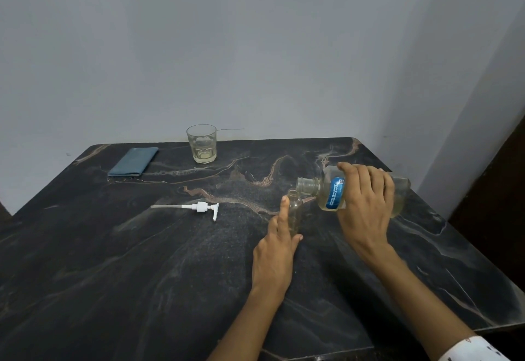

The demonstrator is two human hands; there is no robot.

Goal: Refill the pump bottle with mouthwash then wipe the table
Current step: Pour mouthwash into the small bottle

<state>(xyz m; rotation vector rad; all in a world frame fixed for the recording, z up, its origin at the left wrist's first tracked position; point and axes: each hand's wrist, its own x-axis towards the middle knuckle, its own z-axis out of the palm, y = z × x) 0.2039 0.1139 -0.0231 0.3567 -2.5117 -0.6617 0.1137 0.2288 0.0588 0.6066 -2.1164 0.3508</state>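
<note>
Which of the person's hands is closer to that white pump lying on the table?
Left. The left hand holds the small bottle a little right of the white pump. The right hand is farther right, gripping the tilted mouthwash bottle.

Free room and obstacles on the dark marbled stone bench [113, 261]: the near-left expanse lies open, its only item the white pump head with its long dip tube [196, 207], lying flat mid-bench. Along the far edge stand a clear drinking glass [201, 144] and, well apart to its left, a folded blue-grey cloth [133, 161], with a passable gap between them. The right-centre is blocked by both hands, a small clear bottle [295, 212] and a large tilted clear bottle with a blue label [335, 193].
</note>
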